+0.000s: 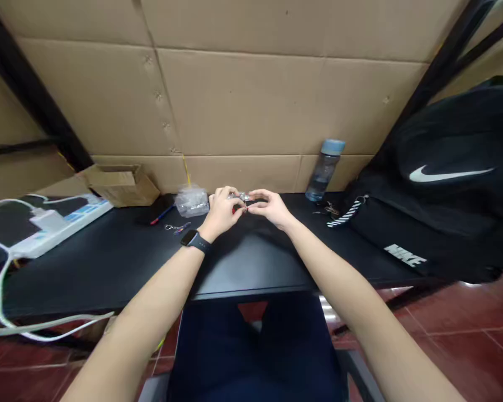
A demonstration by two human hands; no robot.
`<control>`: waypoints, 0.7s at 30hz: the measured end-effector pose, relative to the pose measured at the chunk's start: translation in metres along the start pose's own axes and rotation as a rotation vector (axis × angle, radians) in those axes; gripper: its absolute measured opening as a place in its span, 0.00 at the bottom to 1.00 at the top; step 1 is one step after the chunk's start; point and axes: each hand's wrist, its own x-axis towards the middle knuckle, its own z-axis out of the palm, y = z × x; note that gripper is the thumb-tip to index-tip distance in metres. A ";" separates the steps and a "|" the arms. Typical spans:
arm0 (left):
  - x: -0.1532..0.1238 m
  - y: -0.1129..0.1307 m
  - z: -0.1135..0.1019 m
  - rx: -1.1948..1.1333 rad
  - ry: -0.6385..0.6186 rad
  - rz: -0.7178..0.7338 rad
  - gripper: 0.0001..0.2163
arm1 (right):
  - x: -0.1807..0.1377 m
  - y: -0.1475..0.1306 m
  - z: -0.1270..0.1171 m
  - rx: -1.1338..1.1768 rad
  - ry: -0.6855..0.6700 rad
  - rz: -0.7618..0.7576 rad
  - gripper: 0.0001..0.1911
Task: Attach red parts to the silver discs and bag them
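Observation:
Both my hands meet over the middle of the black table (109, 262). My left hand (222, 211), with a black watch on its wrist, pinches a small shiny metal piece (243, 197) that has a bit of red under it. My right hand (270, 207) pinches the same piece from the other side. Its exact shape is too small to make out. A clear plastic bag of small parts (191, 201) lies just left of my left hand. A small keyring-like piece (176, 227) lies on the table nearer to me.
A white power strip (58, 223) with a plugged charger and white cable sits at the left. A small cardboard box (119, 184) stands behind it. A water bottle (324, 170), keys (329, 210) and a black Nike backpack (444, 190) are at the right. Cardboard lines the wall.

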 end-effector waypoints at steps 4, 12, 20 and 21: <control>0.000 0.003 0.000 -0.016 -0.032 0.000 0.03 | 0.001 0.002 0.000 -0.017 0.051 -0.006 0.29; -0.001 0.012 -0.011 -0.102 -0.105 -0.063 0.17 | -0.004 -0.009 0.004 -0.057 0.032 -0.017 0.30; -0.004 0.006 0.001 -0.072 -0.302 -0.057 0.12 | -0.005 -0.011 0.001 -0.079 -0.013 0.010 0.30; -0.004 0.005 0.002 -0.077 -0.329 -0.055 0.13 | -0.005 -0.011 0.000 -0.096 -0.017 0.015 0.30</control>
